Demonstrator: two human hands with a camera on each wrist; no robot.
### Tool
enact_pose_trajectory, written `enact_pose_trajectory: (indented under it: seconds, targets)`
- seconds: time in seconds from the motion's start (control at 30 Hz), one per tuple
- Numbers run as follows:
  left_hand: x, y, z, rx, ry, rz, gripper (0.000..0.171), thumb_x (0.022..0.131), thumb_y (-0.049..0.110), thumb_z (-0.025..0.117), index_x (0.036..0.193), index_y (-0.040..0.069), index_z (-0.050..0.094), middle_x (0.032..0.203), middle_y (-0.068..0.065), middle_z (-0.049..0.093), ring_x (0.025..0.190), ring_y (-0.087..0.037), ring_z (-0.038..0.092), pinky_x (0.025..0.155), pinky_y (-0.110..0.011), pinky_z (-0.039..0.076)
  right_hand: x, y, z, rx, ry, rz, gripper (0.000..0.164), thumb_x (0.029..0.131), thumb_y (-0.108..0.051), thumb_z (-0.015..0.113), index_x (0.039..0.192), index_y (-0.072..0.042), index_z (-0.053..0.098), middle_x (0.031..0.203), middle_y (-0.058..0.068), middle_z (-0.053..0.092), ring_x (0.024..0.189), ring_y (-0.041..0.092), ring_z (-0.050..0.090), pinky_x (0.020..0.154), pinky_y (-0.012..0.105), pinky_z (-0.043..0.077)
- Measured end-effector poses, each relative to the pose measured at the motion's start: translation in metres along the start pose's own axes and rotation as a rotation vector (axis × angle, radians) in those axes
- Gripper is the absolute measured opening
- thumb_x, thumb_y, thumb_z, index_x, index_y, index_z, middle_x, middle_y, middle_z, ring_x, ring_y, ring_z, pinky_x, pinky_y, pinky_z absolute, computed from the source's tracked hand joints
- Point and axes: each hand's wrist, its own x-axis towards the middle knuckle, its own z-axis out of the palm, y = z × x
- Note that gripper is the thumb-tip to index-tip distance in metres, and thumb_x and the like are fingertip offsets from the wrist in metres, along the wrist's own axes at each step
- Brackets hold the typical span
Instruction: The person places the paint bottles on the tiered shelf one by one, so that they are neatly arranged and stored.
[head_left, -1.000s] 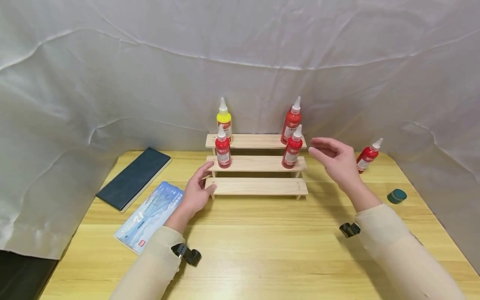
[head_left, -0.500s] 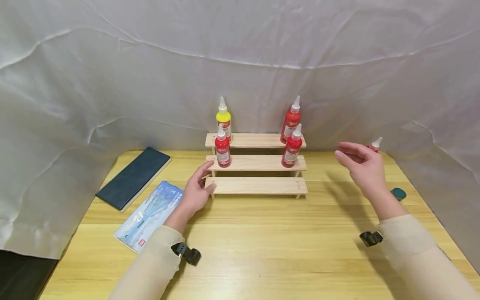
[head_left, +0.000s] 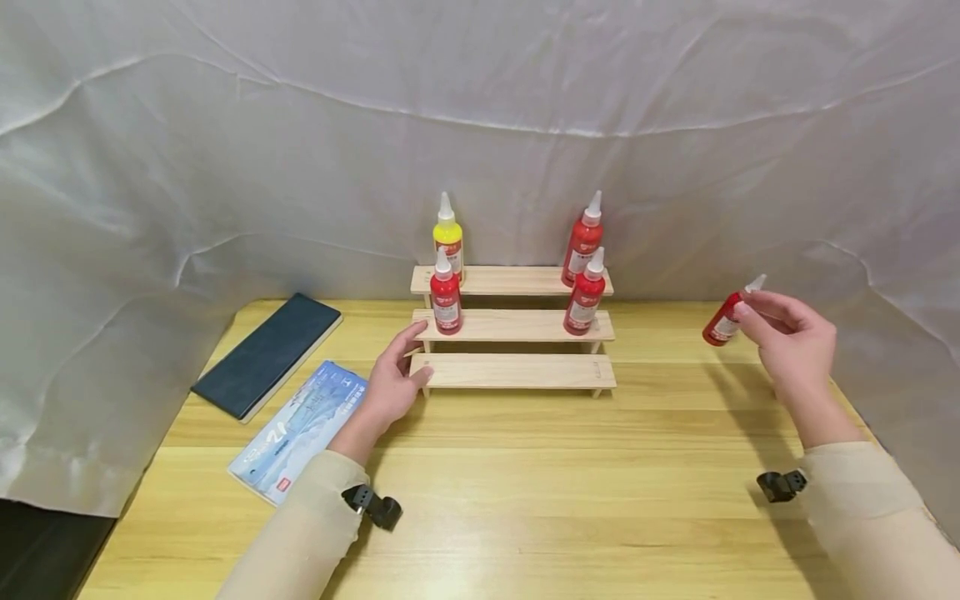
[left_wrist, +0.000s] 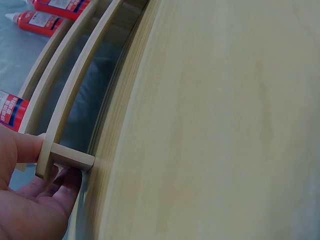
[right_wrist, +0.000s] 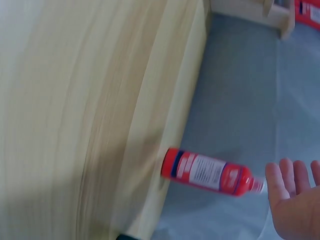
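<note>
In the head view, my left hand (head_left: 393,379) grips the left end of a three-step wooden stand (head_left: 517,372), its thumb on the lowest step. The left wrist view shows fingers curled under that wooden step (left_wrist: 75,95). My right hand (head_left: 798,342) is at a red squeeze bottle (head_left: 724,323) with a white nozzle, apparently pinching its upper part while it tilts left. In the right wrist view, fingertips hide the nozzle end of this red bottle (right_wrist: 207,172). One yellow bottle (head_left: 447,237) and several red bottles (head_left: 585,304) stand on the upper two steps.
A dark notebook (head_left: 266,358) and a blue-and-white booklet (head_left: 300,433) lie on the wooden table (head_left: 525,500) at the left. Grey cloth (head_left: 517,167) hangs behind and along the sides. A black-edged object (right_wrist: 127,237) shows at the bottom of the right wrist view.
My right hand has moved right from beside the stand to the red bottle, whose base has shifted left. The green jar is now hidden behind this hand. My left hand stays put.
</note>
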Motion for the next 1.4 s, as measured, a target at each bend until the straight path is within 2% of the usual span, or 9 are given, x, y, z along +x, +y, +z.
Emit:
enact_pose_trajectory:
  seconds: [0.17,0.33,0.53,0.73,0.87,1.1,1.23,1.4]
  targets:
    - [0.000,0.000,-0.001,-0.006,-0.001,-0.003,0.071,0.092,-0.009,0.062,0.148,0.032,0.047,0.142,-0.008,0.051,0.130,-0.025,0.047,0.111,-0.042,0.035,0.012,0.001,-0.011,-0.019,0.118,0.050,0.046,0.081,-0.018,0.085,0.121,-0.002,0.070,0.099,-0.007,0.071,0.088,0.005,0.064,0.069,0.010,0.050]
    - [0.001,-0.001,0.000,-0.009,0.000,-0.002,0.071,0.092,-0.009,0.062,0.148,0.031,0.047,0.143,-0.008,0.050,0.131,-0.026,0.047,0.111,-0.043,0.035,0.024,0.003,-0.016,-0.102,0.153,0.151,0.050,0.079,-0.029,0.086,0.123,-0.012,0.071,0.107,-0.009,0.069,0.094,0.003,0.060,0.068,0.008,0.048]
    - [0.000,-0.002,0.001,-0.022,-0.005,0.009,0.071,0.092,-0.010,0.062,0.149,0.030,0.047,0.142,-0.008,0.051,0.131,-0.025,0.046,0.111,-0.041,0.035,0.038,0.010,-0.017,-0.193,0.126,0.236,0.063,0.077,-0.039,0.084,0.134,-0.017,0.065,0.120,-0.008,0.064,0.100,0.003,0.055,0.072,0.008,0.046]
    - [-0.001,-0.001,0.001,-0.031,0.004,-0.008,0.071,0.091,-0.010,0.062,0.148,0.030,0.048,0.141,-0.008,0.051,0.129,-0.025,0.047,0.110,-0.041,0.036,0.051,0.019,-0.018,-0.224,0.070,0.284,0.068,0.077,-0.042,0.084,0.137,-0.018,0.063,0.115,-0.011,0.063,0.096,0.002,0.056,0.069,0.009,0.048]
    - [0.000,0.000,0.001,-0.032,0.006,0.000,0.071,0.091,-0.011,0.062,0.148,0.029,0.048,0.141,-0.009,0.052,0.128,-0.026,0.049,0.109,-0.041,0.037,0.057,0.023,-0.018,-0.246,0.027,0.291,0.071,0.079,-0.043,0.081,0.141,-0.016,0.059,0.113,-0.012,0.061,0.095,0.002,0.056,0.070,0.010,0.050]
    - [0.000,0.001,0.001,-0.036,-0.008,0.026,0.071,0.091,-0.012,0.062,0.150,0.025,0.047,0.141,-0.012,0.051,0.130,-0.028,0.047,0.110,-0.044,0.036,0.062,0.029,-0.018,-0.314,-0.046,0.283,0.075,0.084,-0.047,0.074,0.148,-0.014,0.052,0.120,-0.006,0.055,0.102,0.009,0.053,0.076,0.014,0.052]
    - [0.000,0.000,0.000,-0.038,-0.006,0.024,0.072,0.091,-0.012,0.062,0.149,0.026,0.047,0.141,-0.011,0.052,0.129,-0.028,0.048,0.110,-0.044,0.036,0.063,0.030,-0.017,-0.299,-0.057,0.284,0.071,0.085,-0.045,0.074,0.145,-0.013,0.054,0.117,-0.005,0.055,0.100,0.011,0.054,0.079,0.016,0.052]
    - [0.000,0.000,0.000,-0.035,-0.002,0.019,0.072,0.091,-0.012,0.063,0.149,0.026,0.047,0.142,-0.010,0.051,0.130,-0.027,0.047,0.110,-0.043,0.036,0.063,0.031,-0.017,-0.252,-0.044,0.269,0.051,0.083,-0.037,0.079,0.126,-0.013,0.066,0.108,-0.006,0.057,0.090,0.005,0.057,0.071,0.015,0.054]
